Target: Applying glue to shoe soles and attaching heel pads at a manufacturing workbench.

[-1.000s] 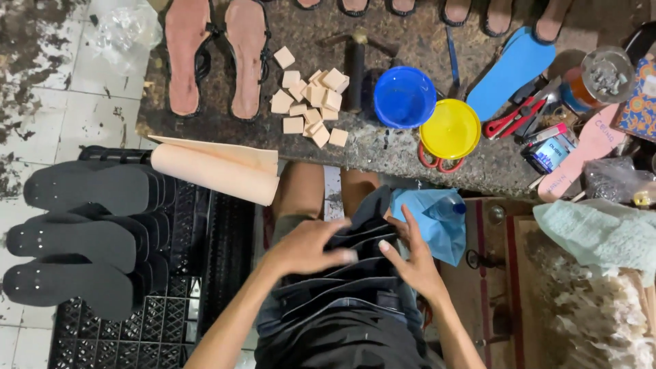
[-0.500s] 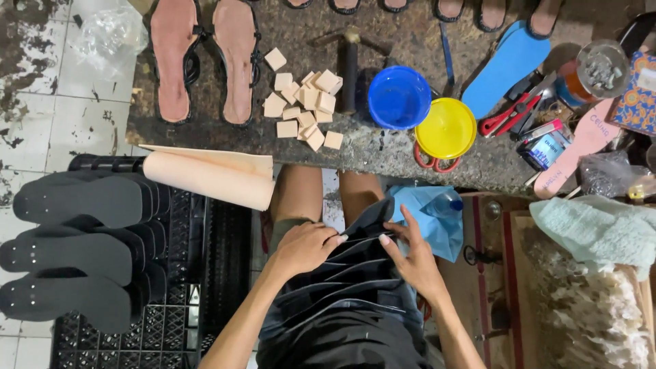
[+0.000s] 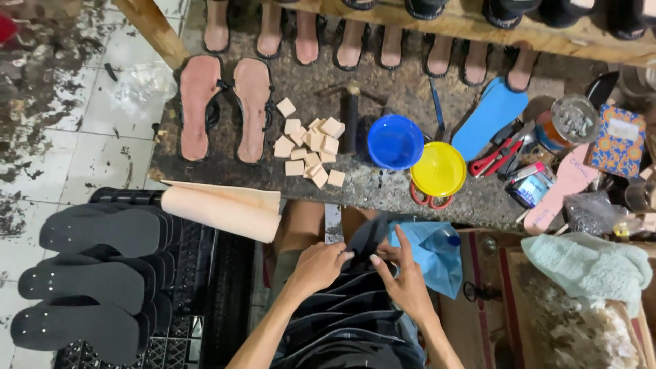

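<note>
Both my hands are low in the frame over my lap, working a stack of black straps (image 3: 345,301) that lies across my thighs. My left hand (image 3: 320,265) is curled, fingers pinching the top edge of the uppermost strap. My right hand (image 3: 403,277) meets it from the other side, thumb and forefinger pinched on the same edge, other fingers fanned upward. The fingertips of both hands nearly touch.

The straps are layered like shingles, each long axis running roughly left-right across my lap, slightly bowed, the stack stepping away from the worktop toward my body. The held end sits nearest the worktop edge.

Just right of my right hand, a blue plastic bag (image 3: 429,256), touching the strap pile.

On the stone worktop (image 3: 383,188) ahead: a blue bowl (image 3: 395,141), a yellow lid (image 3: 438,169) just beside it, a heap of small tan blocks (image 3: 311,145), a pair of pink-soled sandals (image 3: 225,109) pointing away from me, a blue insole (image 3: 490,116) tilted diagonally.

A rolled tan sheet (image 3: 222,210) lies at the near-left worktop edge, long axis left-right, tilted down to the right. Black soles (image 3: 92,280) stacked on a crate at my left, toes pointing right.
</note>
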